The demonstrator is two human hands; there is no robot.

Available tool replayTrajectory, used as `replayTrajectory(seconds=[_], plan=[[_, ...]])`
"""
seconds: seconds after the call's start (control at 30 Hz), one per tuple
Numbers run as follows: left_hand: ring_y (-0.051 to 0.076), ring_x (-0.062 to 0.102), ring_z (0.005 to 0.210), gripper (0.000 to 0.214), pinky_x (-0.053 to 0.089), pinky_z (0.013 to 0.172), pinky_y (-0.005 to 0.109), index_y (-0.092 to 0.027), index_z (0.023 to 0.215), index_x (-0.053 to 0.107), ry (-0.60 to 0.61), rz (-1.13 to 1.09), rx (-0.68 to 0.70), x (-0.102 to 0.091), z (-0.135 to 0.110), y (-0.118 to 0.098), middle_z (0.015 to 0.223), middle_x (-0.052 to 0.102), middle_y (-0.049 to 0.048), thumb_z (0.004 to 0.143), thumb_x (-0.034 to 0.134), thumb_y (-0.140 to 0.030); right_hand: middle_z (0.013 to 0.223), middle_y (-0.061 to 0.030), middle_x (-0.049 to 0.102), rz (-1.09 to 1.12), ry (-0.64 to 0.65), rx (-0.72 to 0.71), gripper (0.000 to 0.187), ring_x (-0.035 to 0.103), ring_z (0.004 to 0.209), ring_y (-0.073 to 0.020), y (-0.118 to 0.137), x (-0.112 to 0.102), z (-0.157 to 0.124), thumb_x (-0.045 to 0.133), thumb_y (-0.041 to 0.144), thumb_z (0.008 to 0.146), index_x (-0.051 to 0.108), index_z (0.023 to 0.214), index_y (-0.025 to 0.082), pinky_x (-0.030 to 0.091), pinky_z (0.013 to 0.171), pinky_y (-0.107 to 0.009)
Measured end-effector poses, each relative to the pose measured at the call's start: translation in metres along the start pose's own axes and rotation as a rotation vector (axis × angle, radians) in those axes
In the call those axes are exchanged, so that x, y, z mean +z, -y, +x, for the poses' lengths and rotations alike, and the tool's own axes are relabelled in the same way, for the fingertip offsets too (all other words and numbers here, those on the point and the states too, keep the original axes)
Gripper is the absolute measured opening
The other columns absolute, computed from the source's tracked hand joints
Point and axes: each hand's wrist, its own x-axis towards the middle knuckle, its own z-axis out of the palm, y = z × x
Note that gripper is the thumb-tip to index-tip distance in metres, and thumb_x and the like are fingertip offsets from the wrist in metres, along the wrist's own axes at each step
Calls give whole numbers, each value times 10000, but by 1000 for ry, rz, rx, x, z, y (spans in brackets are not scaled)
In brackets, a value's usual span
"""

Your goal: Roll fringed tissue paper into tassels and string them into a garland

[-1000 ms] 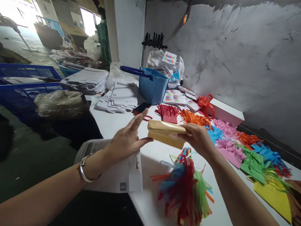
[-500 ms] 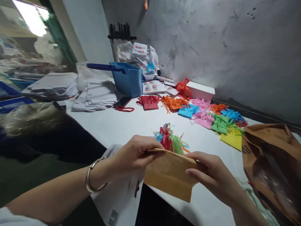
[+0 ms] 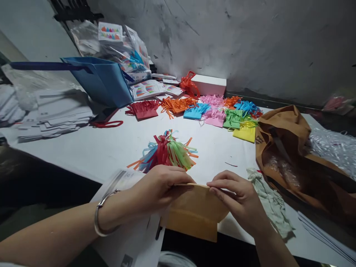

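Observation:
Both my hands hold a tan folded paper piece point(image 3: 194, 215) at the near edge of the white table point(image 3: 111, 148). My left hand point(image 3: 158, 187), with a metal bangle on its wrist, pinches the top edge on the left. My right hand point(image 3: 239, 198) pinches the same edge on the right. Just beyond my hands lies a multicoloured bundle of fringed paper strips point(image 3: 167, 152). White printed sheets point(image 3: 130, 230) lie under my left wrist.
A row of coloured fringed paper pieces point(image 3: 214, 113) lies at the back, beside a white box point(image 3: 210, 84). A blue paper bag point(image 3: 97, 79) and white card stacks point(image 3: 52, 115) sit at left. A brown bag point(image 3: 289, 148) and pale cloth point(image 3: 267, 196) lie at right.
My left hand has come onto the tan paper; both hands brought it down to the near table edge. The view has swung right and down, showing the brown bag.

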Motion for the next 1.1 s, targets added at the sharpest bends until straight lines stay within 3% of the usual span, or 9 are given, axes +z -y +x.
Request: replayTrajectory(seconds=[0.23, 0.4, 0.6, 0.8, 0.9, 1.0, 1.1], plan=[[153, 661, 705, 255, 479, 609, 213, -138, 968, 734, 45, 10, -15, 14, 14, 3, 800, 720, 70, 977, 499, -237, 856, -27, 657, -261, -218, -247, 182, 590, 840, -167, -16, 1, -9, 618, 77, 900, 711, 954, 225, 488, 747, -333], [156, 653, 692, 261, 481, 607, 215, -127, 957, 736, 52, 26, -57, 19, 21, 5, 775, 719, 73, 979, 515, -263, 837, -32, 623, -420, -255, -379, 169, 546, 805, -168, -23, 0, -11, 591, 32, 899, 628, 950, 188, 439, 770, -373], [158, 671, 731, 252, 488, 634, 217, -139, 987, 741, 55, 37, -58, 23, 26, 4, 834, 737, 78, 972, 518, -255, 880, -40, 611, -415, -267, -299, 137, 551, 848, -177, -31, -1, -14, 590, 74, 920, 608, 978, 197, 449, 764, -349], [137, 623, 622, 246, 438, 558, 205, -124, 890, 723, 50, 40, -148, 25, 35, 13, 711, 707, 49, 942, 519, -252, 862, -39, 608, -465, -290, -447, 210, 563, 795, -168, -36, -4, -19, 596, 12, 874, 601, 997, 182, 441, 795, -380], [140, 630, 644, 244, 447, 577, 206, -125, 884, 728, 49, 30, -183, 26, 41, 17, 726, 715, 49, 930, 529, -260, 877, -44, 600, -434, -326, -373, 177, 562, 831, -176, -40, -5, -20, 585, 37, 895, 608, 993, 182, 450, 794, -368], [157, 646, 679, 271, 466, 610, 225, -119, 921, 738, 68, 35, -155, 28, 45, 16, 767, 733, 71, 943, 532, -292, 936, -56, 605, -429, -329, -242, 196, 558, 896, -194, -44, -6, -18, 593, 109, 923, 637, 1091, 201, 475, 792, -355], [168, 658, 706, 277, 470, 625, 236, -123, 958, 743, 93, 38, -121, 30, 46, 12, 803, 745, 87, 955, 521, -289, 919, -47, 604, -419, -312, -198, 205, 551, 886, -194, -47, -5, -16, 614, 140, 925, 676, 1099, 229, 484, 756, -338]])
